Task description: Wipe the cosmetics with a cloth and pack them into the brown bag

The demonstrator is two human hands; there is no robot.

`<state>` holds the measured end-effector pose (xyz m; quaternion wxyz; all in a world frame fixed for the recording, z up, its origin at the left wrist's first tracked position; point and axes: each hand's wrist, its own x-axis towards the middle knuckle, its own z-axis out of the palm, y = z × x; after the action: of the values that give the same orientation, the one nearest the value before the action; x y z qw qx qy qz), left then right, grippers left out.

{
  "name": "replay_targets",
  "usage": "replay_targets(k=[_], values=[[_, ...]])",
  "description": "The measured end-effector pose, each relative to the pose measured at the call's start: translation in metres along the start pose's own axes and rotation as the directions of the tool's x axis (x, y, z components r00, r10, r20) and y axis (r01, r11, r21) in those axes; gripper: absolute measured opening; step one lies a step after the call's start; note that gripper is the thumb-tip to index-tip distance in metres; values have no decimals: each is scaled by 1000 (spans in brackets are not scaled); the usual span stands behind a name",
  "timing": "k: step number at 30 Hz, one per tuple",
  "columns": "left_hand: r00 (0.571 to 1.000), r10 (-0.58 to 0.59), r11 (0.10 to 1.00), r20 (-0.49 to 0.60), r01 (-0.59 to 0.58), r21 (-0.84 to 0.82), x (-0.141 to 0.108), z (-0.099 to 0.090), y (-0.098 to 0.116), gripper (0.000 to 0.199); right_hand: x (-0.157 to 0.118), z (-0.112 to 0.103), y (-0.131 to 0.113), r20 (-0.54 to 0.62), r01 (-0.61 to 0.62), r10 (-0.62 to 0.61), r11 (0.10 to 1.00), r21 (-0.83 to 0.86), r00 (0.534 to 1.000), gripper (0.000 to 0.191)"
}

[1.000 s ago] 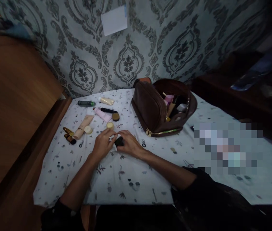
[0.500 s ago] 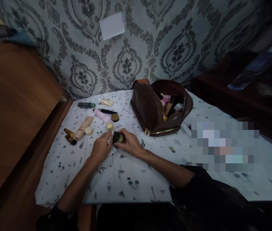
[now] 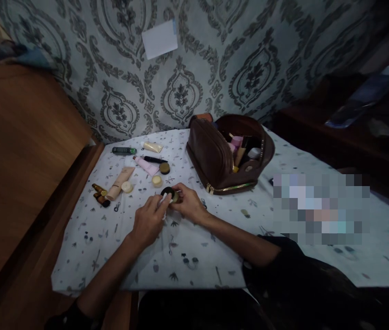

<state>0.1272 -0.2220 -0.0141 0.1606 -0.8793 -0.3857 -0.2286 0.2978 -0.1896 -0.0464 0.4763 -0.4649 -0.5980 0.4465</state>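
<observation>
My right hand (image 3: 190, 205) grips a small jar (image 3: 167, 191) with a dark top and a greenish side, tipped above the cloth. Bent over the jar's near side, my left hand (image 3: 149, 220) pinches a white wipe (image 3: 165, 211) whose fingers press it against the jar. A cream-coloured pot (image 3: 156, 181) and a brown-topped pot (image 3: 164, 168) lie just beyond the hands. To the right stands a brown makeup bag (image 3: 211, 158), unzipped, with pink and beige items inside.
A beige tube (image 3: 120, 183), a white-lidded pot (image 3: 127, 187), small brown bottles (image 3: 101, 200), a pink tube (image 3: 146, 165), a black pen-like stick (image 3: 156, 159), a cream tube (image 3: 151, 146) and a dark green bottle (image 3: 124, 150) lie left. Wooden furniture (image 3: 25, 160) borders the table; patterned wall behind.
The jar has turned in my right hand so its dark top faces up more. My left fingers with the wipe have moved right, over the jar's rim.
</observation>
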Motion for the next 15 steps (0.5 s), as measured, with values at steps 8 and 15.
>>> replay_targets(k=[8, 15], values=[[982, 177, 984, -65, -178, -3, 12, -8, 0, 29, -7, 3, -3, 115, 308, -287, 914, -264, 951, 36], [990, -125, 974, 59, 134, -181, 29, -7, -7, 26, -7, 7, -4, 115, 271, -247, 910, -314, 962, 25]])
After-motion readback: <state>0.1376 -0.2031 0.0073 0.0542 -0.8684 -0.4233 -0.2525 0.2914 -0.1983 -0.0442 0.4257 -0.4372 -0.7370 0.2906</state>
